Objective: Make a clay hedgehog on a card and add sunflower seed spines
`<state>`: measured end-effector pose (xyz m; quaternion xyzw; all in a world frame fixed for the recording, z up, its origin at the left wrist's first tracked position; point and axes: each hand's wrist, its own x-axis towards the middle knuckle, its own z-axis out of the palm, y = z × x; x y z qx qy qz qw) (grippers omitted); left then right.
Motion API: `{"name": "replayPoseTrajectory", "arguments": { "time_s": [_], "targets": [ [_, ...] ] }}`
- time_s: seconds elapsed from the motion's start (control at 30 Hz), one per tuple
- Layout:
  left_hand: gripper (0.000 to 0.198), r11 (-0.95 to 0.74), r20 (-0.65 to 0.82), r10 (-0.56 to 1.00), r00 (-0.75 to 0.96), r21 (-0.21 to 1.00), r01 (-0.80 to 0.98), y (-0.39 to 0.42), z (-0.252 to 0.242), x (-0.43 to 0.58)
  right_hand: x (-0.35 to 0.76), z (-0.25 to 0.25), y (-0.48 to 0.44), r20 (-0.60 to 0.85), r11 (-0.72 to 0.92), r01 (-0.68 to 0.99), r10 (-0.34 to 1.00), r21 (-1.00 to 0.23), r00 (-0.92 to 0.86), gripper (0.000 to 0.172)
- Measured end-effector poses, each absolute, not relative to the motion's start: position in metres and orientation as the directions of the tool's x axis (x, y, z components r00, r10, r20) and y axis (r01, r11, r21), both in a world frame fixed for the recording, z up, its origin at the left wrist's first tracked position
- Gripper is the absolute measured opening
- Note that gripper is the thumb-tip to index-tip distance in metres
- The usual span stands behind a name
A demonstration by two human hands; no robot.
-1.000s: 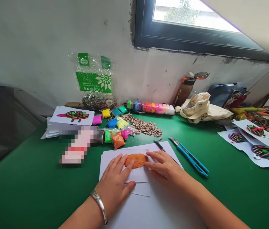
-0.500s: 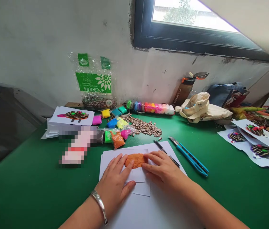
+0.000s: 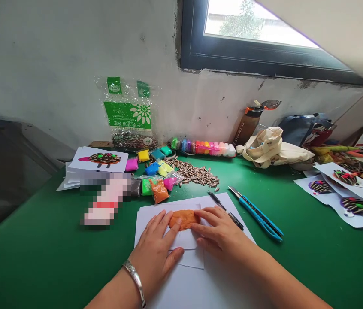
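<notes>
A flat orange clay patch [image 3: 184, 218] lies on white paper sheets [image 3: 197, 266] on the green table [image 3: 40, 257]. My left hand [image 3: 158, 249], with a silver bracelet on its wrist, lies flat on the paper, fingers spread, fingertips touching the clay's left edge. My right hand [image 3: 222, 234] rests flat beside it, fingers stretched out and touching the clay's right and lower edge. Neither hand holds anything.
Small coloured clay packets [image 3: 155, 182] and a heap of sunflower seeds [image 3: 194, 175] lie behind the paper. A pen [image 3: 225, 208] and a blue utility knife [image 3: 255, 213] sit to the right. Finished seed pictures [image 3: 345, 189], a cloth bag [image 3: 274, 148] and a bottle [image 3: 249, 122] stand farther off.
My right hand has drawn slightly down and left along the clay's lower right edge. The left hand stays put. The view has shifted a little downward.
</notes>
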<state>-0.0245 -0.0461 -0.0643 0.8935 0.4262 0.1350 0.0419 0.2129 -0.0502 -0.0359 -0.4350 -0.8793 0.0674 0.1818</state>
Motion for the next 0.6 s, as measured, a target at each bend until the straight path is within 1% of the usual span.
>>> {"name": "replayPoseTrajectory", "arguments": {
  "time_s": [0.1, 0.17, 0.27, 0.4, 0.6],
  "targets": [
    [0.05, -0.635, 0.187, 0.772, 0.608, 0.18, 0.751, -0.046, -0.064, -0.024, 0.214, -0.04, -0.052, 0.256, 0.592, 0.761, 0.804, -0.266, -0.536, 0.037],
    [0.051, -0.635, 0.18, 0.772, 0.61, 0.18, 0.751, -0.046, -0.063, -0.024, 0.211, -0.042, -0.054, 0.258, 0.578, 0.78, 0.812, -0.239, -0.523, 0.04],
    [0.051, -0.633, 0.189, 0.774, 0.604, 0.192, 0.75, -0.046, -0.064, -0.024, 0.202, -0.043, -0.056, 0.242, 0.581, 0.787, 0.81, -0.206, -0.535, 0.036],
    [0.051, -0.631, 0.205, 0.775, 0.598, 0.206, 0.748, -0.046, -0.067, -0.025, 0.194, -0.041, -0.056, 0.223, 0.592, 0.782, 0.803, -0.196, -0.553, 0.032],
    [0.051, -0.634, 0.192, 0.772, 0.605, 0.18, 0.752, -0.045, -0.065, -0.025, 0.2, -0.04, -0.055, 0.213, 0.601, 0.778, 0.797, -0.186, -0.565, 0.031]
  ]
}}
